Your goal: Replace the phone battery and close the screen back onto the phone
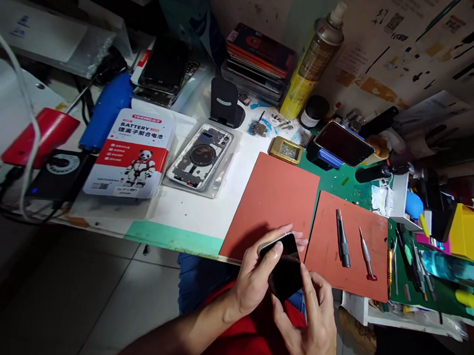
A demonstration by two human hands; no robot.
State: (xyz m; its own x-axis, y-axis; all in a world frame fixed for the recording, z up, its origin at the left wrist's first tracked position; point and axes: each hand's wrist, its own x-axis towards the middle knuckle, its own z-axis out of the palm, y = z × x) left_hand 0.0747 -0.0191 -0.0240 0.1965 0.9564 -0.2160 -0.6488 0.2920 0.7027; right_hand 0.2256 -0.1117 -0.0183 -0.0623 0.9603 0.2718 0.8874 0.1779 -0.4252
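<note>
A dark-screened smartphone (286,275) is held between both hands, just off the front edge of the bench and above my lap. My left hand (258,274) is closed around its upper left side, thumb on the glass and fingers showing past the far edge. Gripping the lower right edge and bottom corner is my right hand (313,316), its fingertips on the rim. Beyond the phone lies a reddish-brown mat (273,191). A second such mat (323,231) on the right carries a dark pen-shaped tool (343,241) and a small screwdriver (367,255).
An opened phone housing (202,155) lies on a clear tray beside a battery box (128,156). Behind the mats are a tin of screws (286,150), a propped phone (344,142) and a spray can (312,62). Several tools (416,263) crowd the right side.
</note>
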